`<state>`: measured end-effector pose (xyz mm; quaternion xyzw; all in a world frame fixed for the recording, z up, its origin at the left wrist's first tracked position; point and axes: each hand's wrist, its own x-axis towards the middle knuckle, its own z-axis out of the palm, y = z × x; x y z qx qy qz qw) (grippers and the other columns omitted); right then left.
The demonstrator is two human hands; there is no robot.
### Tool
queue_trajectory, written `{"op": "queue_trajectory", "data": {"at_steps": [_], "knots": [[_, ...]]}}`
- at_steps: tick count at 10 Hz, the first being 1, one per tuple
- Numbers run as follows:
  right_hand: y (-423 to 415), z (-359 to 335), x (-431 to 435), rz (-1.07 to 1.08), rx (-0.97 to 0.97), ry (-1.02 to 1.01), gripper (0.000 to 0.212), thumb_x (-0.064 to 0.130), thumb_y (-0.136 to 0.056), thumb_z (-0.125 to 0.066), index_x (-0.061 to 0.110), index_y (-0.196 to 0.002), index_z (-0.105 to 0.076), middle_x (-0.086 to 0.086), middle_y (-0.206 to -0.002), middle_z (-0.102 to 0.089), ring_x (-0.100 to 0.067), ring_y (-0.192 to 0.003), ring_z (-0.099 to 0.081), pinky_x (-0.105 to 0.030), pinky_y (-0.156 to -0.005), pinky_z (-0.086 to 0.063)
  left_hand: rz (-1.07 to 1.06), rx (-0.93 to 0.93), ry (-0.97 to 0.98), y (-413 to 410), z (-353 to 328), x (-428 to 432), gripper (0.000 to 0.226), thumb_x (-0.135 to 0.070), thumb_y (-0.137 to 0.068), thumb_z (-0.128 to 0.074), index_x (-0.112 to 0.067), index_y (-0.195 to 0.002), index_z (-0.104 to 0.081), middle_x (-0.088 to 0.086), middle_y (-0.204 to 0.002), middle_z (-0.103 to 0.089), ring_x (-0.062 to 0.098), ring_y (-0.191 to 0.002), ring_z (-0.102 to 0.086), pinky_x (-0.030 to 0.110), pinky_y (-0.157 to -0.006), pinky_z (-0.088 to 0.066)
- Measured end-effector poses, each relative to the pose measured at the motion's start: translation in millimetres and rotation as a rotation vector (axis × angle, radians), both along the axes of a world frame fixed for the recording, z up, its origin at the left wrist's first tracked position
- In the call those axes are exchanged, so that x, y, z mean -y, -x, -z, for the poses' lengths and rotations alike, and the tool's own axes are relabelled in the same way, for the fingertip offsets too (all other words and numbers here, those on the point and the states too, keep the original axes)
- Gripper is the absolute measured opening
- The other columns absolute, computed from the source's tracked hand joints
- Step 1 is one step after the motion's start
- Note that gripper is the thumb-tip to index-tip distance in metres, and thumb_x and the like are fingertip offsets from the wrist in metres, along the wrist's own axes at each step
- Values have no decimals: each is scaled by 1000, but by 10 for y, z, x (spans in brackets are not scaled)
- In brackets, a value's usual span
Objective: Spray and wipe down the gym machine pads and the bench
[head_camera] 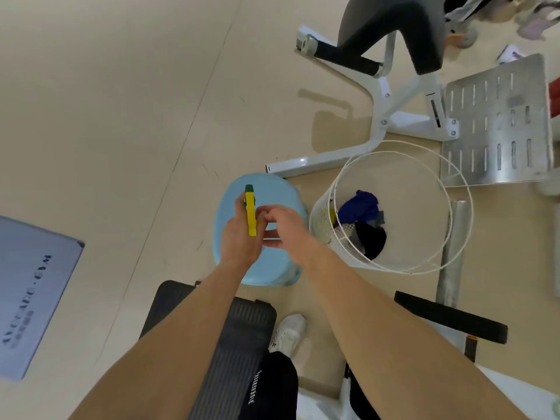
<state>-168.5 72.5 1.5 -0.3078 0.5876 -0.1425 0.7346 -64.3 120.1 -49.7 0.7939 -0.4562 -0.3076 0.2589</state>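
Showing L hand (239, 237) wrapped round yellow spray bottle (250, 215), green nozzle pointing away from the wrist, above pale-blue stool (272, 189). R hand (285, 227) sits just beside bottle w/ fingers curled; whether it grips anything can't be told. Wire basket (327, 225) w/ cloths (360, 206) stands to the right.

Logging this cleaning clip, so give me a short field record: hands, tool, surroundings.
left hand: grips yellow spray bottle
right hand: fingers curled beside the bottle, contact unclear
below hands: light blue stool
wire basket: right of stool, holds blue cloth and dark cloth
machine pad: grey, far side, untouched
bench: black, near the person's legs, untouched
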Motion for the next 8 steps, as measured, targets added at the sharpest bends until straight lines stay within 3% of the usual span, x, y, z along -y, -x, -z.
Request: {"op": "queue_trajectory", "data": {"at_steps": [2, 4, 5, 6, 7, 8], "knots": [[-297, 436, 81, -30, 22, -10, 25, 16, -98, -46, 13, -108, -68, -7, -105, -67, -24, -89, -66, -43, -90, -56, -108, 62, -58, -246, 508, 29, 58, -44, -101, -49, -26, -151, -27, 9, -105, -69, 34, -90, -67, 43, -73, -51], [-398, 615, 65, -32, 28, -19, 31, 19, -99, -41, 20, -99, -73, -11, -105, -68, -26, -93, -67, -45, -94, -57, -100, 6, -85, -345, 616, 58, 65, -53, -93, -47, -33, -150, -24, 5, -113, -69, 31, -94, -69, 51, -80, -57], [-378, 625, 12, -58, -4, -16, 32, 19, -99, -40, 25, -96, -72, -8, -105, -68, -27, -100, -67, -43, -91, -57, -56, 37, -117, -380, 567, -33, 69, -53, -92, -57, -27, -150, -28, 9, -115, -67, 31, -98, -66, 52, -83, -55], [-384, 585, -62, -111, -48, -4, 26, 22, -100, -43, 24, -100, -69, -6, -110, -67, -28, -110, -64, -38, -83, -57, -21, 68, -187, -403, 486, -141, 64, -52, -89, -66, -18, -137, -42, 10, -104, -65, 34, -93, -65, 48, -77, -54], [-380, 546, -92, -177, -105, 15, 29, 25, -99, -44, 18, -118, -65, -6, -121, -64, -29, -113, -61, -38, -82, -54, 26, 42, -210, -423, 385, -195, 46, -47, -84, -74, -21, -113, -51, 1, -93, -62, 28, -88, -63, 40, -72, -50], [-316, 415, -118, -236, -223, 132, 36, 18, -98, -43, -5, -121, -58, -12, -102, -58, -30, -90, -56, -36, -75, -43, 114, 41, -291, -518, 276, -252, 54, -39, -81, -78, -23, -127, -53, 1, -108, -67, 27, -99, -64, 42, -80, -53]]}}
